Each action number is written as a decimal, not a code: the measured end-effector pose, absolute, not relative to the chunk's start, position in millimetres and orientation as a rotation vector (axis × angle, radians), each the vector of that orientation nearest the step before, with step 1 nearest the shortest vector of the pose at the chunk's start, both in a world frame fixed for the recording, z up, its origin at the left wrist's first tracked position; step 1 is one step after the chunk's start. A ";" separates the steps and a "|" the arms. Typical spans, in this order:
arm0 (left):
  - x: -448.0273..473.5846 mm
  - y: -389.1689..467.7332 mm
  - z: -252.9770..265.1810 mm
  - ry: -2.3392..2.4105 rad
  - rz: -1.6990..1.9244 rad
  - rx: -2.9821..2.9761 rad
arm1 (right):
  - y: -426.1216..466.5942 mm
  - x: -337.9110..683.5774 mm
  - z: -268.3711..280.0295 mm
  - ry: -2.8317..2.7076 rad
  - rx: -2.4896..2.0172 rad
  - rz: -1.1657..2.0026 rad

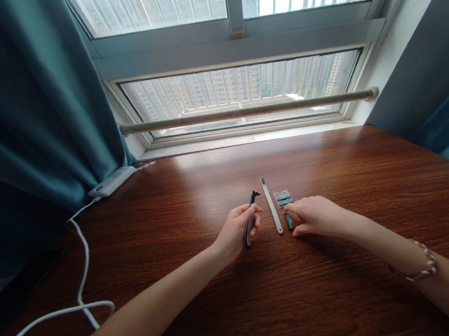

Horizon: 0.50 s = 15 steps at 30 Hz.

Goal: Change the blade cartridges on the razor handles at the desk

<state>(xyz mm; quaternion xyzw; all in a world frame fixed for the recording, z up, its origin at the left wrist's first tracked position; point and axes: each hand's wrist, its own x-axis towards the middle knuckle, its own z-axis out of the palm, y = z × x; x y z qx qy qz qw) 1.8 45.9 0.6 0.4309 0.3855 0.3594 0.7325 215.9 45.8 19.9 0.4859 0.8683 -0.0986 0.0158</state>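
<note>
My left hand [241,227] is closed around a dark razor handle [249,225], which stands tilted with its narrow head end pointing up and away. Just right of it a pale grey toothbrush [272,208] lies on the table, bristles at the far end. My right hand [314,217] reaches in from the right with index finger and thumb apart. Between those fingertips lies a small black-and-green piece [289,221], apparently a razor cartridge. A clear plastic case [283,196] with green-and-black cartridges rests just beyond the index finger, partly covered by it.
The brown wooden table [204,304] runs back to a window with a horizontal rail [251,112]. At the back left sits a white power strip [112,182], its white cable [84,262] trailing along the left side. Blue curtain [40,99] hangs at the left.
</note>
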 end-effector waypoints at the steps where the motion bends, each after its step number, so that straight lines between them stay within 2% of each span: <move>1: 1.7 45.9 0.6 0.850 0.786 0.950 | 44.4 214.1 20.0 2.714 1.519 -0.305; 10: 0.9 44.6 -1.8 0.851 0.726 0.994 | 25.0 181.8 -7.5 2.915 1.663 -0.263; 12: 1.1 43.5 -1.7 0.840 0.712 1.015 | 22.3 179.8 -12.1 2.932 1.726 -0.378; 15: 1.6 42.2 -1.3 0.828 0.708 1.067 | 20.7 179.8 -15.5 2.931 1.904 -0.733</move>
